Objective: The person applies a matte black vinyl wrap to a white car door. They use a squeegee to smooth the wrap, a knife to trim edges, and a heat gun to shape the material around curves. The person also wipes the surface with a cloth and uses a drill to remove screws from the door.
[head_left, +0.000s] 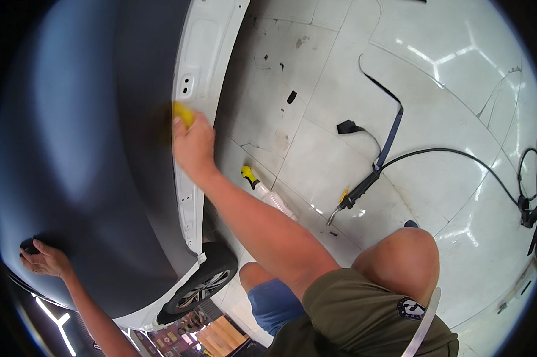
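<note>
A broad car body panel (72,149) with a dark matte grey-blue surface fills the left side, bordered by a white metal edge (212,53) with holes. At that edge my right hand (196,146) is closed round a yellow squeegee (184,114), pressed against the border between dark surface and white metal; both are slightly blurred. My left hand (48,260) rests at the panel's lower left, fingers round a small black object (29,246) whose kind I cannot make out.
A car wheel (206,282) sits below the panel. On the tiled floor (316,196) lie a white spray bottle with a yellow head (268,193), a black-handled heat torch (359,190) with hose and strap, and black scraps (291,97). Behind is a wooden-topped bench (221,337).
</note>
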